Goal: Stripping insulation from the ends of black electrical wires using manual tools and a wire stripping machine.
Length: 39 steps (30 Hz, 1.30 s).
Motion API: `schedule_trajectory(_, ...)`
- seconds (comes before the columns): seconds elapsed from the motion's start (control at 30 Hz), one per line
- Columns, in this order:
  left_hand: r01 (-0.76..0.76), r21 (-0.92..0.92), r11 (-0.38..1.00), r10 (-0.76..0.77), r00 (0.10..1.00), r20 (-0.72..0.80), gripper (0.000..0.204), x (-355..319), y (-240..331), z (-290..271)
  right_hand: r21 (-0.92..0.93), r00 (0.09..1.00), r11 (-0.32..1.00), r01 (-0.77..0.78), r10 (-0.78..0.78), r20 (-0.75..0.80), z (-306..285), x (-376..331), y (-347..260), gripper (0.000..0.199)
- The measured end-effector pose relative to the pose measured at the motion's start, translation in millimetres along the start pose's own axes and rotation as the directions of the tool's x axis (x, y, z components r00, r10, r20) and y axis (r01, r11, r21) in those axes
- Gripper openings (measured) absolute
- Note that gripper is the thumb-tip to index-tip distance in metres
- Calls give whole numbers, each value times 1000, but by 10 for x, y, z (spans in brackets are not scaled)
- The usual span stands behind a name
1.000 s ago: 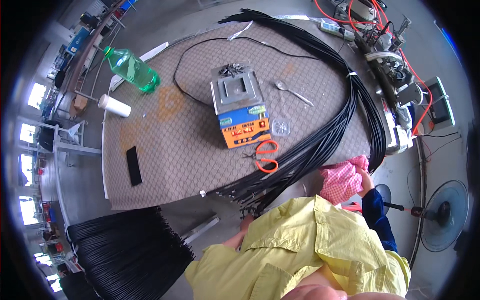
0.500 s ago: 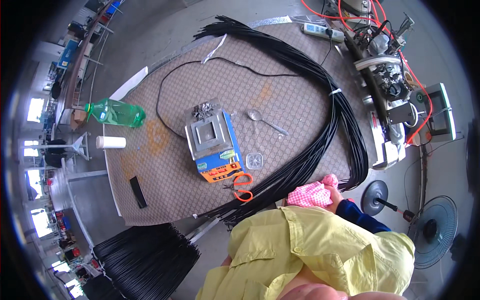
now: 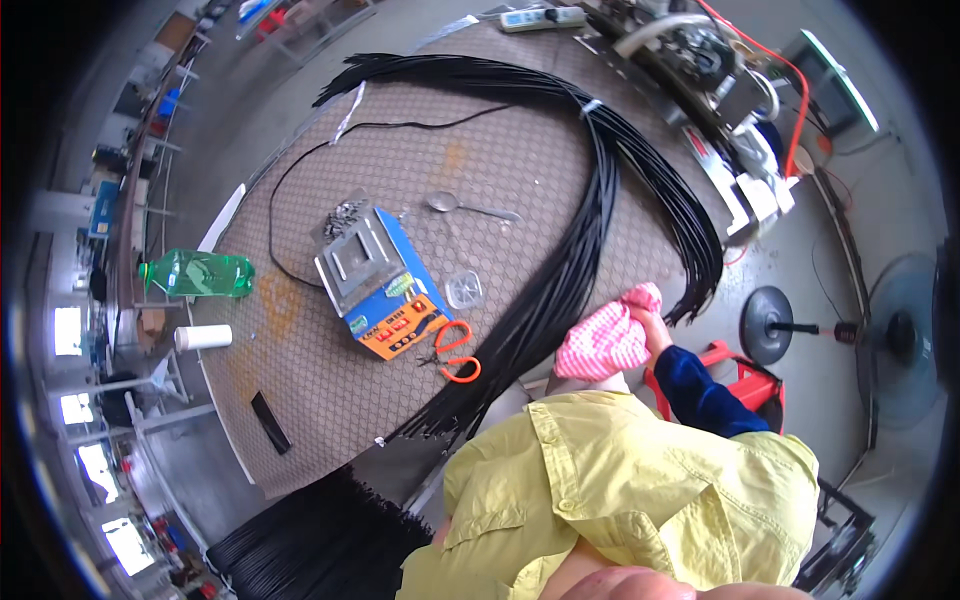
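The right hand (image 3: 655,325) is clutching a pink-and-white checked cloth (image 3: 603,340), fingers closed around its upper edge, at the near right side of the table (image 3: 330,400), just beside the thick bundle of black cables (image 3: 570,270). The cloth is hanging bunched and crumpled, so it is showing no clear long axis; its bulk is drooping from the hand toward the person's chest. The bundle is lying with its long axis running from the near table edge up and away, then curving over toward the far right edge, where its loose ends are fanning out near the hand. To handle this well, the grip on the cloth is probably wanting to stay firm and the cloth to be kept from snagging in the loose cable ends. The left hand is not showing; the yellow shirt (image 3: 620,500) is covering that side. Farther out, orange-handled scissors (image 3: 455,352) are lying near a small scale (image 3: 375,275), with a spoon (image 3: 470,207), a green bottle (image 3: 195,275) and a white cup (image 3: 203,337) well apart to the left
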<state>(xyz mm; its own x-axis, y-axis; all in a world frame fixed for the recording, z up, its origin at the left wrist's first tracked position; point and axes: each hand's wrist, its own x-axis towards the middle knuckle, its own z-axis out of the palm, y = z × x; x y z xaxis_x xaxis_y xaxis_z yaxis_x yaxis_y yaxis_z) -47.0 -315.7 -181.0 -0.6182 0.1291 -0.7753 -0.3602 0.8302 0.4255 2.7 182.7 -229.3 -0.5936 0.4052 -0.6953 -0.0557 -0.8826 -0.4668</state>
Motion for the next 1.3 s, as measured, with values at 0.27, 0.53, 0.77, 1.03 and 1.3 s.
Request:
schedule_trajectory(0.27, -260, 80, 962, 258, 965, 37, 24, 451, 92, -86, -147, 969, 971, 190, -209, -128, -76, -96, 107, 23)
schedule_trajectory(0.53, -417, 128, 900, 414, 909, 52, 21, 640, 466, -50, -231, 924, 895, 381, -373, 81, 58, -337, -47, 26)
schedule_trajectory(0.77, -647, 52, 760, 648, 750, -132, 13, 273, 1153, -64, -352, 952, 891, 287, -225, 205, -453, -369, 22, 30)
schedule_trajectory(1.03, -826, -162, 540, 839, 542, 37, 69, 0, 2134, 628, -712, 967, 655, 253, -198, 162, 15, -1073, -124, 31)
schedule_trajectory(1.3, -888, -54, 457, 888, 451, 96, 67, 454, 2431, 1472, -872, 932, 338, 355, -63, 356, 57, -1378, -15, 21)
